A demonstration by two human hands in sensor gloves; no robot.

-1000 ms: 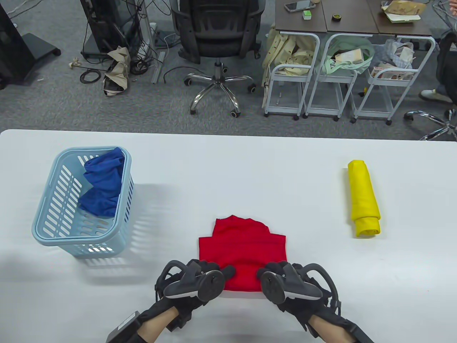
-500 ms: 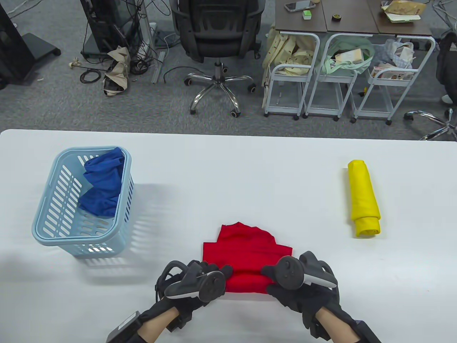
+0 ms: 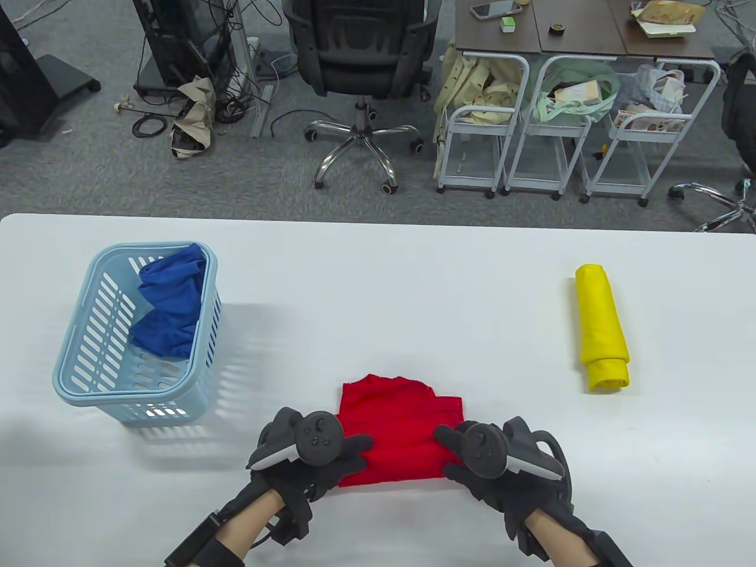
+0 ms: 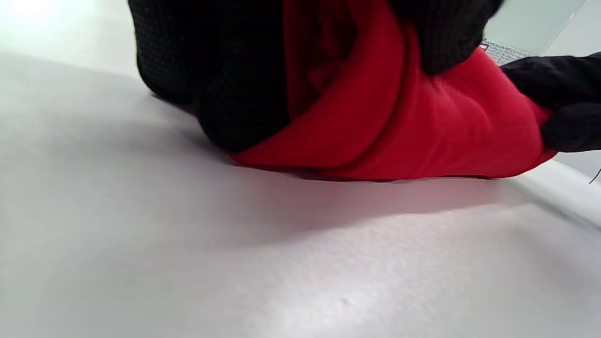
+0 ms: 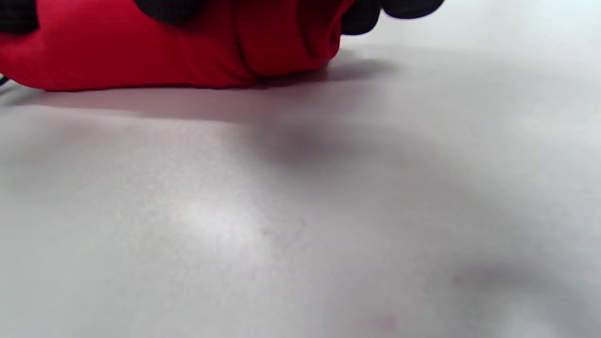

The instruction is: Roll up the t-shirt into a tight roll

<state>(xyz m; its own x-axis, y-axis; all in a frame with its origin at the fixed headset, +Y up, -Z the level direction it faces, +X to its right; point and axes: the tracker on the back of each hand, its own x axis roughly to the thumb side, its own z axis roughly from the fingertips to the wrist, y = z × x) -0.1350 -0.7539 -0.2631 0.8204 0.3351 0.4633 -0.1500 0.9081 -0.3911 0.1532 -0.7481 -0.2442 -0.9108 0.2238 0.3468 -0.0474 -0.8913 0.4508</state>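
A red t-shirt (image 3: 398, 428) lies folded at the near middle of the white table (image 3: 378, 283), its near part wound into a thick roll (image 4: 404, 136). My left hand (image 3: 348, 452) grips the roll's left end, fingers curled round the cloth (image 4: 225, 94). My right hand (image 3: 452, 443) grips the right end (image 5: 281, 42), fingertips over the top. The unrolled far part, with the collar edge (image 3: 387, 381), still lies flat beyond the hands.
A light blue basket (image 3: 77, 378) at the left holds a crumpled blue garment (image 3: 168, 307). A rolled yellow shirt (image 3: 601, 328) lies at the right. Beyond the far table edge stand an office chair (image 3: 357, 71) and white carts (image 3: 555, 130).
Both hands have turned forward over the roll, taking in more cloth. The flat red part is shorter, and the shirt has shifted slightly toward me and to the left.
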